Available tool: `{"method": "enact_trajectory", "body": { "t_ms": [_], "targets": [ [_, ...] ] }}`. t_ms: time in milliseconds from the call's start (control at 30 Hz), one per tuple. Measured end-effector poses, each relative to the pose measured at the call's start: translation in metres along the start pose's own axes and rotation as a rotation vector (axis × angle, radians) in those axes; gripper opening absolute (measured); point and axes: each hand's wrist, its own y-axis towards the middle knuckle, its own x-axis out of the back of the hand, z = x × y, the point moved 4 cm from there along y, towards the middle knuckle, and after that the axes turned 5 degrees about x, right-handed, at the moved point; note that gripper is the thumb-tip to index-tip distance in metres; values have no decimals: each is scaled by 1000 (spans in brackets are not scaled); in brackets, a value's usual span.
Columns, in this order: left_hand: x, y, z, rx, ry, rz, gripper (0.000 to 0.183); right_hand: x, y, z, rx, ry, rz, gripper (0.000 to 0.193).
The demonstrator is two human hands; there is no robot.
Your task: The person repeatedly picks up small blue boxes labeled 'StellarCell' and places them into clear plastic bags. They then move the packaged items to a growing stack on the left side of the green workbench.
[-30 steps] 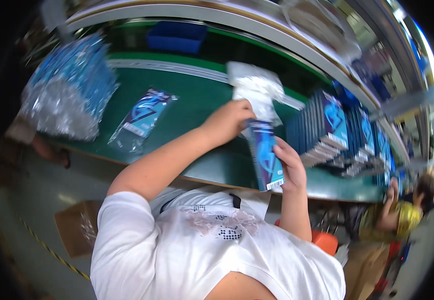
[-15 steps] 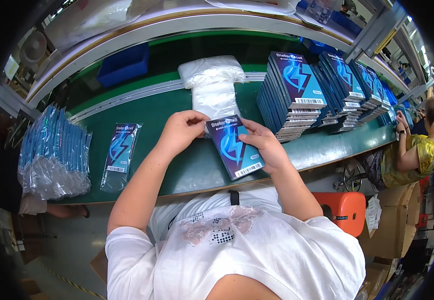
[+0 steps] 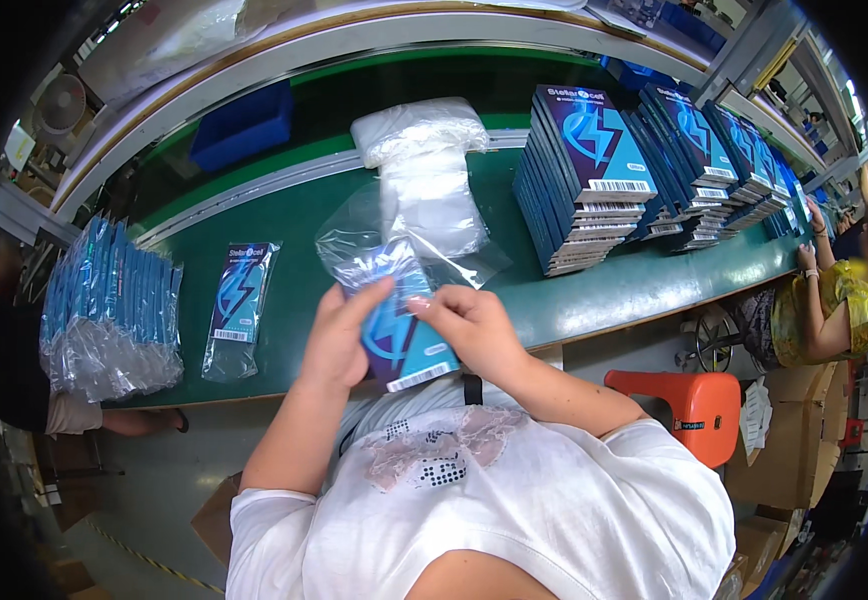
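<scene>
A flat blue and purple box [image 3: 394, 350] is held in front of my body, its far end inside a clear plastic bag [image 3: 349, 235]. The bag flares out past that end. My left hand [image 3: 342, 335] grips the box's left side, thumb lying on its face. On the right, my right hand [image 3: 474, 325] is closed at the box's edge, with its thumb and fingertips at the bag's mouth. Just beyond lies a stack of clear plastic bags [image 3: 429, 195]. One bagged box [image 3: 239, 300] rests flat on the green table to the left.
Bagged boxes [image 3: 114, 310] stand in a row at far left. Tall stacks of unbagged boxes [image 3: 589, 150] line the right. A blue bin [image 3: 244, 125] sits at the back. An orange stool [image 3: 689, 410] and a co-worker [image 3: 819, 310] are at right.
The box has moved left and nearer my body, and its far end is now in a clear bag. My left hand has come from the bag stack to the box's left side.
</scene>
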Motion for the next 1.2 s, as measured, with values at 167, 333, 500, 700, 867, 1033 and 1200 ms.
{"method": "enact_trajectory", "body": {
  "t_ms": [167, 333, 500, 700, 867, 1033, 1200],
  "targets": [
    [14, -17, -27, -9, -182, -15, 33, -11, -3, 44, 395, -358, 334, 93],
    [-22, -71, 0, 110, 5, 308, 46, -7, -7, 69, 941, -329, 47, 61],
    [-2, -73, 0, 251, -126, 488, 58, -12, -21, 90, 1150, -151, 5, 25],
    [3, -76, -25, 109, 7, 82, 50, -72, -39, 74, 1057, -173, 681, 35],
    [61, -60, -80, -581, 425, -378, 51, -58, -28, 68, 810, -141, 616, 41],
    [123, -31, -81, -695, 1851, -738, 51, -37, -21, 57, 707, -263, 624, 37],
    [120, -21, -83, -682, 2043, -905, 50, 22, -19, 97, 814, -279, 380, 29]
  ]
}}
